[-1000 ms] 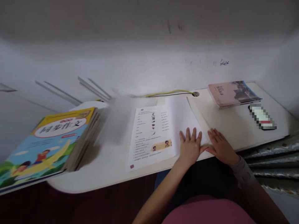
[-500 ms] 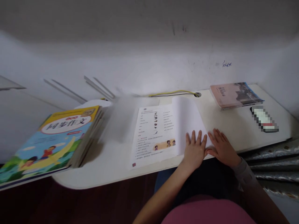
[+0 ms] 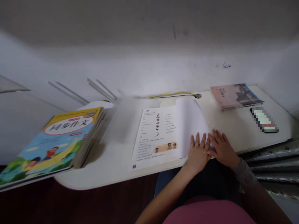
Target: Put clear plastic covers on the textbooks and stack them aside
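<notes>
The light, floppy paper sheet (image 3: 190, 127) at frame centre bends easily, so its lower edge suits holding, where the open left hand (image 3: 198, 153) lies flat, with the open right hand (image 3: 223, 148) just beside it.

Look at that white rectangular paper worksheet (image 3: 156, 138): black print, and an orange strip of cartoon figures near its foot! Left of the worksheet, a thick rectangular paperback workbook (image 3: 53, 144) bursts with colour: yellow top band, white oval, blue sky, green hills. Right of it, a pink rectangular paperback book (image 3: 233, 96) shows a grey picture and a blue edge. Behind the worksheet runs a thin yellow-and-black cable (image 3: 174, 94). Below it comes a pink cloth shirt (image 3: 207, 211), and to its lower right, silver-and-black patterned fabric (image 3: 273, 166).
</notes>
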